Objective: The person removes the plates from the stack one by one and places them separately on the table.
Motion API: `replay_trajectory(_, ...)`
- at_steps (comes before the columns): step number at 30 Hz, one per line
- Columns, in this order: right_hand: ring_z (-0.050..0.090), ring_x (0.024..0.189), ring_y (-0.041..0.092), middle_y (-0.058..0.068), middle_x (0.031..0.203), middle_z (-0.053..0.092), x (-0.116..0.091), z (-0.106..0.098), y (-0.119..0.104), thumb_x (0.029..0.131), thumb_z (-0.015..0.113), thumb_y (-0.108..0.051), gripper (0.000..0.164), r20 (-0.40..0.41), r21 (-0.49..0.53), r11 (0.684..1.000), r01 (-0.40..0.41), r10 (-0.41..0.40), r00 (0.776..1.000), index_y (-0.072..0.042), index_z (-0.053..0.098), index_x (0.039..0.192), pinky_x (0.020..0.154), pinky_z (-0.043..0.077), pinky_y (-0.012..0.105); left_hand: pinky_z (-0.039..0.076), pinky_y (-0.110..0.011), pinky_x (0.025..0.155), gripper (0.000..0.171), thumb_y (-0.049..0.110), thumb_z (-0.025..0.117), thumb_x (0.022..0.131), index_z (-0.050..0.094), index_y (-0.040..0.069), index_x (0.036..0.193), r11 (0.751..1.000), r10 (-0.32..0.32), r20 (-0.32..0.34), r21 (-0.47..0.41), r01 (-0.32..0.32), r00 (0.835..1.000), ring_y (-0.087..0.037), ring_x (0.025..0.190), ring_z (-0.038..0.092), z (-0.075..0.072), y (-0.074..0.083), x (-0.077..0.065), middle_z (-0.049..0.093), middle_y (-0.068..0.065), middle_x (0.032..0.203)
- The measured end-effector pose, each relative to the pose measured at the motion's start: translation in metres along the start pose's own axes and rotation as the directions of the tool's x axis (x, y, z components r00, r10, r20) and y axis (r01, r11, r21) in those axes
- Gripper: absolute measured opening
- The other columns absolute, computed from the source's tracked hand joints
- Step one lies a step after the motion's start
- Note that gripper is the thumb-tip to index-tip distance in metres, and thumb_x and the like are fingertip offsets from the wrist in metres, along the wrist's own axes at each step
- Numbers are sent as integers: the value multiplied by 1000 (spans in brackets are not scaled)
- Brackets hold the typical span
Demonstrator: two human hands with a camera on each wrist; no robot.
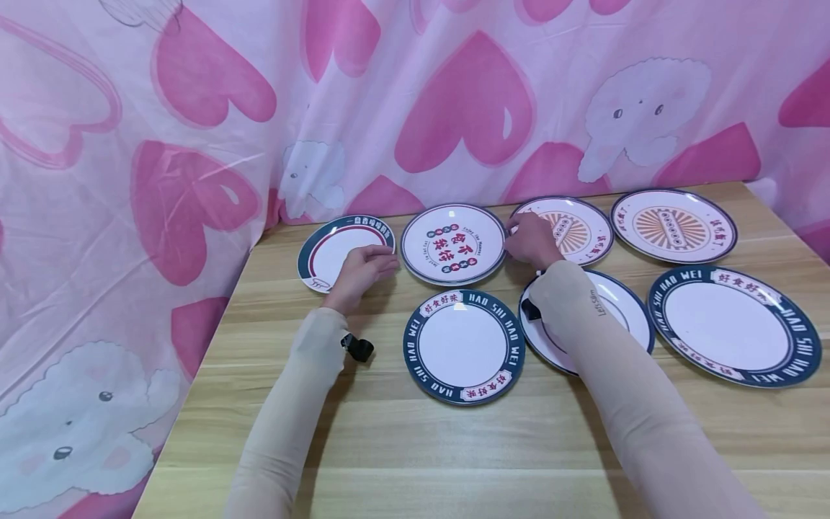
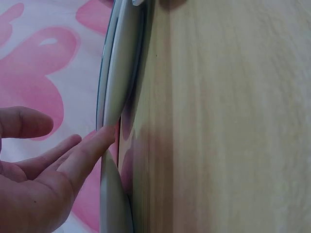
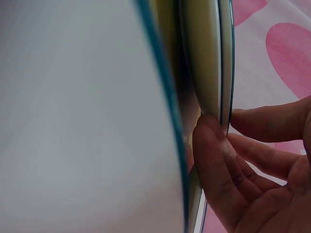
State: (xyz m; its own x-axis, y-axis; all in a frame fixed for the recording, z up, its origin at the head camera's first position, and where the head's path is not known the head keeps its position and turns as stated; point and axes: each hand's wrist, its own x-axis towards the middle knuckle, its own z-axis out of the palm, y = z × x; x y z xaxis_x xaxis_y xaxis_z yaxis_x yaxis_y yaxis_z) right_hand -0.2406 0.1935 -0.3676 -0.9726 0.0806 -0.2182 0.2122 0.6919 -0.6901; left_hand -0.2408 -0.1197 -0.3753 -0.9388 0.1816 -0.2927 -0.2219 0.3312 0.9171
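Observation:
A round white plate with red and blue lettering (image 1: 454, 245) lies between the two hands at the back of the table. My right hand (image 1: 535, 241) pinches its right rim, with the thumb on the upper side and the fingers under the edge in the right wrist view. My left hand (image 1: 363, 274) has its fingers extended at the left rim. In the left wrist view the fingertips touch the plate's edge (image 2: 114, 82), while the thumb is apart from it. That edge shows two layers. A green-rimmed plate (image 1: 331, 256) lies beneath and beyond the left hand.
Two plates with orange sunburst prints, one nearer (image 1: 573, 229) and one farther right (image 1: 674, 225), lie at the back. In front are a dark-rimmed round plate (image 1: 463, 346), a plate partly under the right forearm (image 1: 622, 310) and an oval plate (image 1: 735, 324). A pink heart-patterned curtain (image 1: 467, 101) hangs behind.

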Motion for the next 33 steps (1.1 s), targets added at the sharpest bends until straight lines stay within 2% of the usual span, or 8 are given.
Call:
replay_trajectory(10,63,89,29,24,133,57,-1,-1,-1,95,56,-3,43,25,3,1000,-22,22,999,3,54,137,73,51,30,51,-34,109,42,17,55,103,50,3,143,999,9,-7,-34,-9,1000,-24,130,61,10,3,5,61,-15,140)
replay_trajectory(18,60,93,30,23,122,60,-2,-3,-4,96,56,-5,43,65,-3,1000,-31,31,997,3,52,138,77,49,32,51,-35,109,42,16,55,103,51,2,143,1000,6,7,-28,-6,1000,-25,130,61,9,4,3,61,-15,140)
replay_trajectory(22,61,92,29,22,118,61,-3,-3,-6,97,58,-8,42,85,-14,1000,-25,26,996,2,53,137,77,49,32,50,-36,110,39,15,55,103,54,4,140,1000,-1,-2,5,1,1000,-25,129,61,8,4,3,60,-13,139)
replay_trajectory(29,61,91,28,20,126,57,-3,-1,-6,98,59,-12,38,105,-59,998,3,4,994,-4,56,136,75,49,31,48,-36,112,35,15,56,102,60,7,136,997,-34,-14,67,35,999,-24,129,58,9,5,1,57,-11,141)
replay_trajectory(33,58,98,31,20,131,56,-3,0,-4,97,60,-10,39,110,-78,997,24,-15,994,-5,58,135,80,50,34,48,-36,112,34,16,57,102,61,9,135,996,-49,-10,71,50,999,-23,128,56,9,6,0,56,-9,142)
